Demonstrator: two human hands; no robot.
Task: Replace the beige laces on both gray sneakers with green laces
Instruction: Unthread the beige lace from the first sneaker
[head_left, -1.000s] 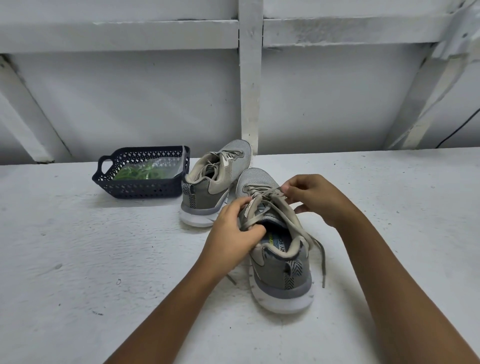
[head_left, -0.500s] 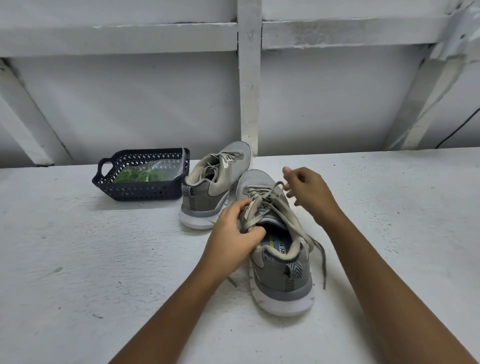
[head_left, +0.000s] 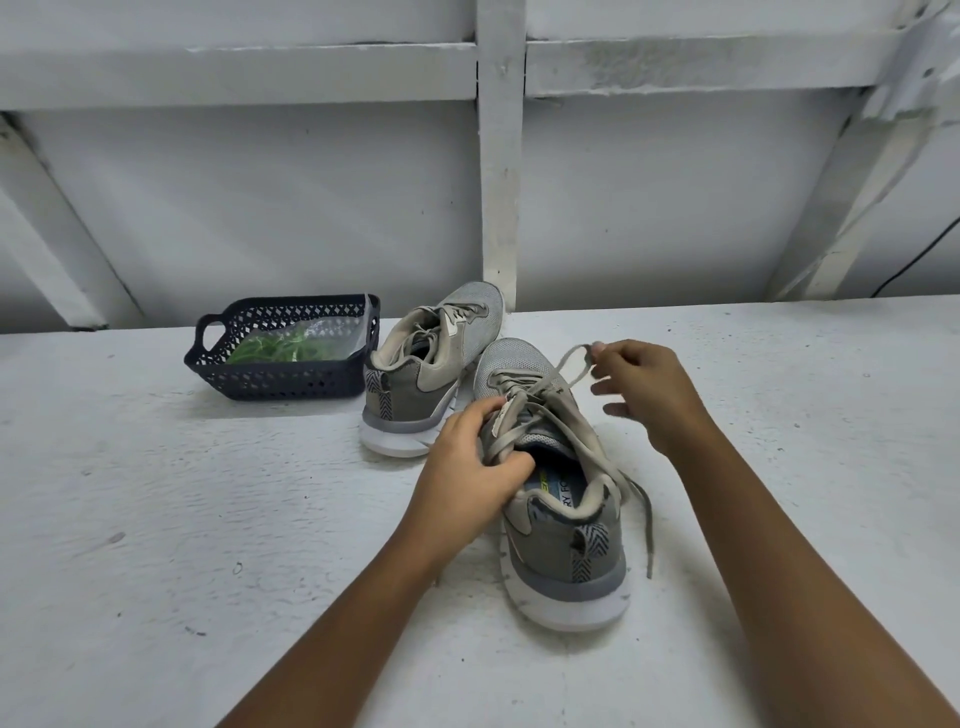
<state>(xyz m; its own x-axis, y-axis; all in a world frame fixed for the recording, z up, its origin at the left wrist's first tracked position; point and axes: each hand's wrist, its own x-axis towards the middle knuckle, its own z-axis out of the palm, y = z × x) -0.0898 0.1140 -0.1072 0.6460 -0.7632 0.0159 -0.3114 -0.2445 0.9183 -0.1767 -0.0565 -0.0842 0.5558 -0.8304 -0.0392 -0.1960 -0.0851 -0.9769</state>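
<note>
Beige lace (head_left: 574, 364) loop pinched by R hand (head_left: 649, 395) thumb+forefinger, raised over toe, prob. to slacken it for unthreading. L hand (head_left: 467, 467) grips near sneaker (head_left: 566, 551) at eyelet edge, bracing it on table (head_left: 156, 519). 2nd sneaker (head_left: 441, 364) just behind, laced too. Green laces (head_left: 275, 351) wait bagged in basket (head_left: 291, 384), far L.

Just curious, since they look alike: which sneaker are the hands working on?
The nearer sneaker: the left hand grips it, the right hand pinches its beige lace. The farther sneaker sits untouched.

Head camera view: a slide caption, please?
Right hand pinches a beige lace loop above the nearer gray sneaker, left hand gripping it.
</note>
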